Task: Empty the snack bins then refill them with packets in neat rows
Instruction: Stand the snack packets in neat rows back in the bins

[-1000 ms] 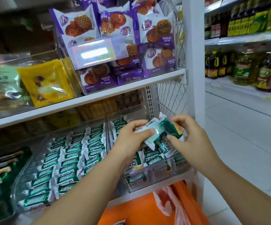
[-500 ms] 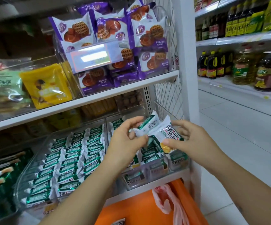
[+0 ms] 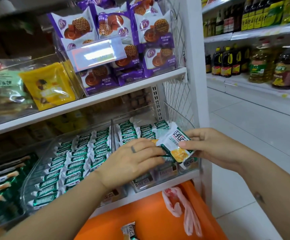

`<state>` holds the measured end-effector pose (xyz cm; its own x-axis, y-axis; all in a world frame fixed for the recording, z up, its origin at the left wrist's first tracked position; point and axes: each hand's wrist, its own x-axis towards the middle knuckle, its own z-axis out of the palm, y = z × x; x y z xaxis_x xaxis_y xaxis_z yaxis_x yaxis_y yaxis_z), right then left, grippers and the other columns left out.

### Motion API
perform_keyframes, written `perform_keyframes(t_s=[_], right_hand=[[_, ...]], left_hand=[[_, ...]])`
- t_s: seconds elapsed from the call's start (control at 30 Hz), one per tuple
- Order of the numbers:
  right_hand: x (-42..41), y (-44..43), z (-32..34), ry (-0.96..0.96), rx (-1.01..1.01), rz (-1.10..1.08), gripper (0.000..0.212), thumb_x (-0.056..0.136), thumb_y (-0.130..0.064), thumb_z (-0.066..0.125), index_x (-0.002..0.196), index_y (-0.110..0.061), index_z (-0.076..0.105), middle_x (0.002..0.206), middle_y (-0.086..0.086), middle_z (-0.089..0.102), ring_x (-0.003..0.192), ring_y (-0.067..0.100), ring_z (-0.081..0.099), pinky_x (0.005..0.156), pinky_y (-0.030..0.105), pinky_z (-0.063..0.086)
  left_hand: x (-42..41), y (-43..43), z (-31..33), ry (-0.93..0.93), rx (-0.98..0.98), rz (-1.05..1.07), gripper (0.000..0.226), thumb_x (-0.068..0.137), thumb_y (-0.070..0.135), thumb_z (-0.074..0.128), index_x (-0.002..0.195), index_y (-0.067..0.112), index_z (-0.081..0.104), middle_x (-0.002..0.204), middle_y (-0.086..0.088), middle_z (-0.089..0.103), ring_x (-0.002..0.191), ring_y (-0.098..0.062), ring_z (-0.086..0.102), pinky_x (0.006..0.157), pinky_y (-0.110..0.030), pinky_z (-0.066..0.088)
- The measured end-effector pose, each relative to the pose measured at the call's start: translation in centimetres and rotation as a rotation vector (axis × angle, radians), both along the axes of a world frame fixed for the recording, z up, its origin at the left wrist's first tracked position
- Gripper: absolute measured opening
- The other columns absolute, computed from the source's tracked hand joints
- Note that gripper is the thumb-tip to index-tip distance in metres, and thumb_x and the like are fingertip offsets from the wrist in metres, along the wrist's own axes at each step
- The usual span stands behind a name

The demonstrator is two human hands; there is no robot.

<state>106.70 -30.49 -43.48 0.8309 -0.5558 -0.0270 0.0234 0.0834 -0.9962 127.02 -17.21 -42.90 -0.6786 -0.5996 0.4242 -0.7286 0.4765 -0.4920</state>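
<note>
Lots you can't really see here. The left hand (image 3: 132, 161) lies palm down with fairly straight fingers reaching to the edge of the bunch of packets (image 3: 175, 148). Its thumb is tucked out of sight underneath, so can't tell if it's actually pinching them or just touching. The right hand (image 3: 215, 148) is clearer: thumb on top, fingers curled round the far side, gripping the bunch. How many packets are in it I can't count, they're overlapped.

The bunch sits over the near right corner of the right bin (image 3: 158, 182), a clear plastic tub on the lower shelf. The hands cover most of what's inside. Just left of it, the left bin (image 3: 36, 163) holds rows of packets (image 3: 81, 156) standing on edge in tidy lines, green and silvery white.

The top packet is white with a green edge and a yellow-orange picture. It has big dark characters turned sideways, not readable to me. The row lettering is too small.

Up on the far shelf there are purple packs (image 3: 151, 32) showing waffle-like biscuits, with a glared-out price tag (image 3: 97, 54) in front. Below, an orange crate (image 3: 140, 215) is cut off at the frame edge, with one packet (image 3: 129, 231) in it.
</note>
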Motion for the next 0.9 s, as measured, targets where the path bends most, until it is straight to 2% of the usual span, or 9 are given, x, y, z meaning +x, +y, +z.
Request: perform_keyframes(t_s=[0.2, 0.33, 0.43, 0.5, 0.57, 0.63, 0.73, 0.8, 0.9], right_hand=[[0.6, 1.3, -0.2, -0.057, 0.416, 0.136, 0.047, 0.072, -0.019, 0.066, 0.117, -0.011, 0.059, 0.108, 0.017, 0.07, 0.088, 0.025, 0.07, 0.077, 0.045, 0.058], [1.2, 1.6, -0.3, -0.127, 0.421, 0.019, 0.042, 0.069, -0.017, 0.066, 0.107, -0.001, 0.061, 0.102, 0.02, 0.07, 0.084, 0.025, 0.069, 0.078, 0.039, 0.059], [1.1, 1.1, -0.3, -0.139, 0.389, -0.056, 0.026, 0.081, -0.011, 0.063, 0.103, 0.002, 0.062, 0.102, 0.022, 0.07, 0.085, 0.025, 0.069, 0.075, 0.035, 0.06], [0.9, 0.9, -0.2, -0.113, 0.339, -0.093, 0.015, 0.087, -0.008, 0.059, 0.099, 0.001, 0.062, 0.102, 0.022, 0.069, 0.085, 0.025, 0.068, 0.069, 0.031, 0.06], [1.0, 0.9, -0.2, -0.109, 0.298, -0.077, 0.021, 0.088, -0.009, 0.058, 0.105, 0.003, 0.061, 0.106, 0.024, 0.068, 0.088, 0.026, 0.066, 0.069, 0.03, 0.059], [1.1, 1.3, -0.3, -0.121, 0.274, -0.028, 0.026, 0.088, -0.008, 0.057, 0.111, 0.004, 0.06, 0.107, 0.022, 0.069, 0.089, 0.025, 0.067, 0.074, 0.032, 0.058], [1.2, 1.9, -0.2, -0.132, 0.24, -0.021, 0.021, 0.09, -0.008, 0.056, 0.109, -0.002, 0.062, 0.101, 0.016, 0.072, 0.087, 0.021, 0.07, 0.069, 0.029, 0.059], [1.4, 1.9, -0.3, -0.172, 0.264, -0.105, 0.018, 0.089, -0.009, 0.059, 0.105, -0.003, 0.063, 0.097, 0.014, 0.073, 0.086, 0.021, 0.071, 0.072, 0.03, 0.06], [1.7, 2.2, -0.6, -0.225, 0.283, -0.249, 0.014, 0.089, -0.01, 0.06, 0.102, -0.005, 0.064, 0.096, 0.01, 0.073, 0.086, 0.017, 0.072, 0.071, 0.028, 0.06]], left_hand=[[-0.4, 0.4, -0.5, 0.158, 0.005, 0.078, 0.017, 0.101, 0.014, 0.044, 0.117, 0.014, 0.05, 0.113, -0.002, 0.049, 0.101, -0.024, 0.054, 0.09, -0.035, 0.045], [-0.9, 0.3, -1.3, 0.265, 0.076, 0.159, 0.031, 0.09, 0.016, 0.061, 0.119, 0.02, 0.05, 0.116, 0.004, 0.049, 0.105, -0.018, 0.053, 0.092, -0.03, 0.044], [-1.6, 0.6, -0.7, 0.601, 0.21, 0.252, 0.037, 0.082, 0.041, 0.068, 0.114, 0.025, 0.058, 0.115, 0.011, 0.053, 0.11, -0.005, 0.051, 0.097, -0.017, 0.038], [-2.1, 0.8, -0.2, 0.89, 0.268, 0.326, 0.034, 0.08, 0.046, 0.068, 0.11, 0.032, 0.061, 0.114, 0.017, 0.055, 0.11, 0.002, 0.051, 0.096, -0.014, 0.038], [-2.5, 0.6, 0.2, 1.156, 0.331, 0.396, 0.028, 0.084, 0.035, 0.07, 0.109, 0.038, 0.058, 0.111, 0.019, 0.056, 0.101, 0.0, 0.057, 0.088, -0.022, 0.048], [-2.9, 0.2, 0.6, 1.387, 0.508, 0.473, 0.036, 0.087, 0.023, 0.068, 0.116, 0.039, 0.053, 0.109, 0.02, 0.059, 0.083, -0.004, 0.06, 0.077, -0.03, 0.054], [-3.1, -0.2, 0.6, 1.65, 0.775, 0.496, 0.043, 0.09, 0.013, 0.064, 0.129, 0.024, 0.052, 0.089, 0.008, 0.065, 0.071, -0.015, 0.054, 0.064, -0.025, 0.05], [-3.4, -0.4, 0.5, 1.795, 0.754, 0.496, 0.044, 0.089, 0.009, 0.064, 0.129, 0.02, 0.051, 0.077, 0.0, 0.059, 0.072, -0.021, 0.049, 0.069, -0.031, 0.044], [-4.4, -0.7, 0.1, 1.936, 0.596, 0.557, 0.047, 0.087, 0.007, 0.066, 0.122, 0.028, 0.042, 0.074, 0.0, 0.047, 0.064, -0.013, 0.052, 0.079, -0.04, 0.052]])
